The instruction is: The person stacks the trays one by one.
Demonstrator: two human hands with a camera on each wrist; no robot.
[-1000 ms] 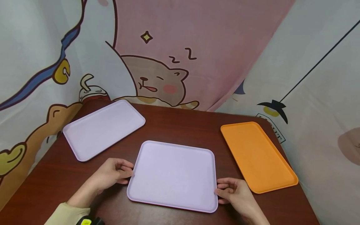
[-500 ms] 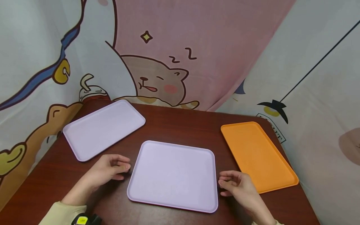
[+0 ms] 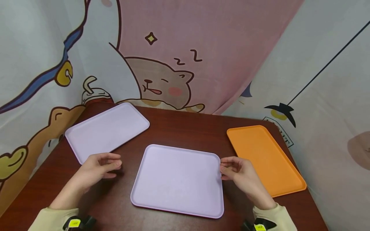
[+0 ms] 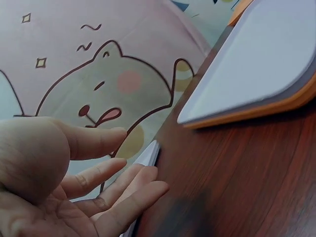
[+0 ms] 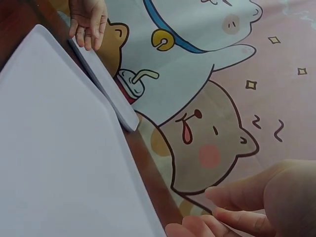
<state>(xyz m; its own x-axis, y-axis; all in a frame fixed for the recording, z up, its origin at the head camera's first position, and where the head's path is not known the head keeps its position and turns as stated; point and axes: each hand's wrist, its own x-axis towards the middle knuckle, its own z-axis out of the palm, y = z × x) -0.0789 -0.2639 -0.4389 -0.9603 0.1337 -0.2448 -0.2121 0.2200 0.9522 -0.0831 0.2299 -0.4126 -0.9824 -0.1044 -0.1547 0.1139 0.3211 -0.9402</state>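
"Lilac, round-cornered rectangular tray [image 3: 177,181]: where?"
"Lower centre of the frame. Left hand [image 3: 97,166] is clear of it, leftward, fingers loosely parted."
"Right hand [image 3: 240,171]?"
"Relaxed, at the tray's right edge; touching or not, I can't tell."

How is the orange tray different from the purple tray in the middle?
The orange tray is bright orange; the middle tray is pale purple. The orange tray looks narrow, while the middle tray looks wider. The orange tray lies by the right edge of the table; the middle tray lies away from it. Both have rounded corners and raised rims.
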